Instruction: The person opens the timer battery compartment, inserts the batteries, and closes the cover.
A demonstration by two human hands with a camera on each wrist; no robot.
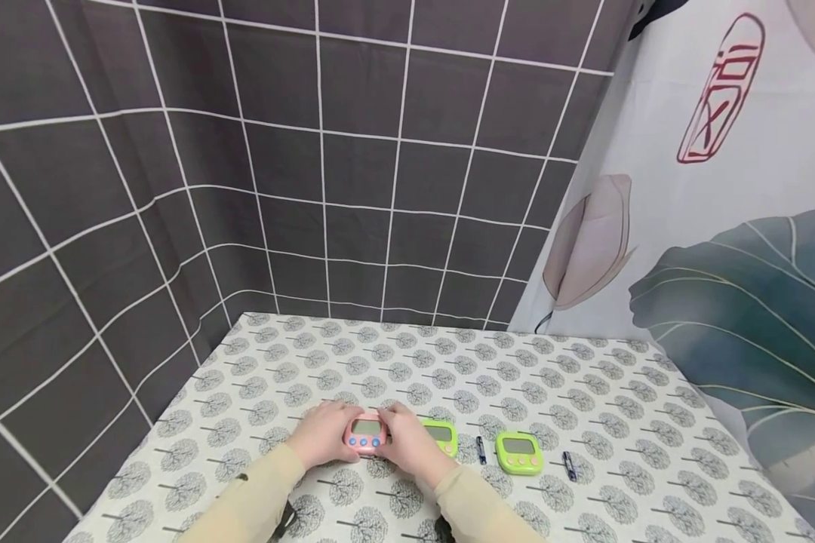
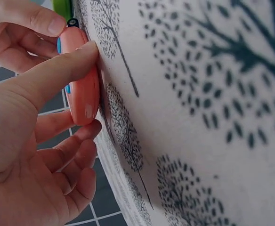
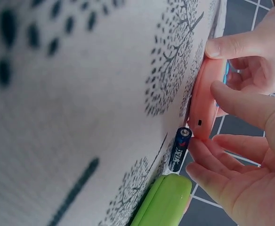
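Note:
A pink digital timer (image 1: 366, 428) with a grey screen and blue buttons lies on the patterned cloth, between both hands. My left hand (image 1: 322, 434) grips its left side, thumb on the near edge and fingers at the far edge in the left wrist view. My right hand (image 1: 410, 445) holds the opposite side between thumb and fingers. Close to the right fingertips in the right wrist view is a dark blue battery (image 3: 180, 149), with a green timer (image 3: 163, 202) beyond it. The right hand partly covers that green timer in the head view.
Farther right on the cloth (image 1: 299, 520) are a dark battery (image 1: 481, 450), a second green timer (image 1: 518, 454) and another battery (image 1: 569, 466). A dark gridded curtain (image 1: 360, 173) hangs behind and to the left; a pale printed curtain (image 1: 659, 226) hangs at right.

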